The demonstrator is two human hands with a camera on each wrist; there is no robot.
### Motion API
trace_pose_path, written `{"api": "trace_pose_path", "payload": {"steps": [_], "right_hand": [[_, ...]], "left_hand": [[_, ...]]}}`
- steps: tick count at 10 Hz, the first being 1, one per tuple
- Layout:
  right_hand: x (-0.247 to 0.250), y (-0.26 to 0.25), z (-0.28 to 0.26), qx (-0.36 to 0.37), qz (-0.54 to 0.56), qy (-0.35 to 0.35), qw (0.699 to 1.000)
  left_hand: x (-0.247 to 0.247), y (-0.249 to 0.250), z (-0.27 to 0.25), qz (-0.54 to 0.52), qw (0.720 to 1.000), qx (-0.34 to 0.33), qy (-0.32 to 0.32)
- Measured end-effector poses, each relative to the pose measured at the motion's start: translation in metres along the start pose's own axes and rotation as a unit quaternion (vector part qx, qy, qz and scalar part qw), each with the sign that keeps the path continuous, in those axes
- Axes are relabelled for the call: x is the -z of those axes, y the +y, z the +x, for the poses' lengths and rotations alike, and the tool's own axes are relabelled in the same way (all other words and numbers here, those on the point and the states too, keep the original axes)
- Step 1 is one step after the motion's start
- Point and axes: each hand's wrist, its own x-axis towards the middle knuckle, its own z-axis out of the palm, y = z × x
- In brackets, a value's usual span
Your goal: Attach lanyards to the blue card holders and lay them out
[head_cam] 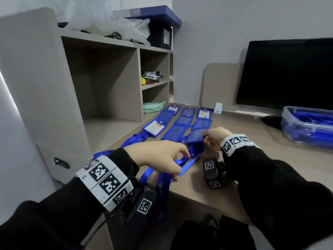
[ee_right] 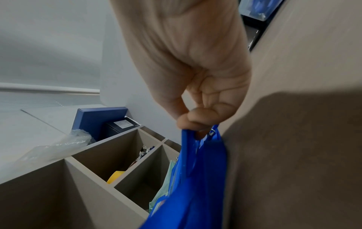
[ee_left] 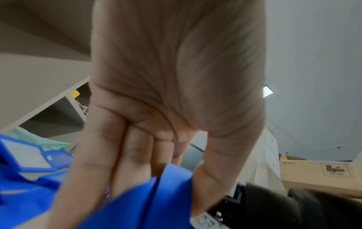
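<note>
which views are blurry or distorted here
Head view: mostly sharp, but the wide lens bends the shelf and monitor, and light is dim and bluish. Left wrist view: the lanyard under the left hand is smeared. Right wrist view: the desk is soft, and the holder hanging from the right hand is blurred.

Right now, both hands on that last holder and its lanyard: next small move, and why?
Probably set it flat and let go. The right hand pinches the nearest card holder at its clip end, already in line at the near end of the right-hand column. The left hand holds its lanyard bunched on the desk; then draw that strap straight toward the desk edge like the others.
</note>
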Motion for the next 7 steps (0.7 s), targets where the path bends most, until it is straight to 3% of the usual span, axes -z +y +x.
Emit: {"api": "trace_pose_path", "payload": {"steps": [1,2,4,6,7], "right_hand": [[0.001,0.002,0.003,-0.03,-0.027,0.003,0.999],[0.001,0.003,0.007,-0.053,-0.051,-0.008,0.997],[0.002,0.004,0.013,-0.06,-0.059,-0.009,0.996],[0.009,0.002,0.015,-0.067,-0.051,-0.037,0.996],[0.02,0.0,0.014,-0.042,-0.061,-0.034,0.997]], "left_hand": [[-0.005,0.001,0.005,0.004,0.999,-0.012,-0.035],[-0.006,0.002,0.01,0.027,0.999,-0.027,-0.02],[0.0,0.008,0.025,0.043,0.997,-0.039,0.06],[0.011,0.013,0.044,0.011,0.997,-0.036,0.072],[0.021,0.019,0.057,0.006,0.993,-0.029,0.113]]}}
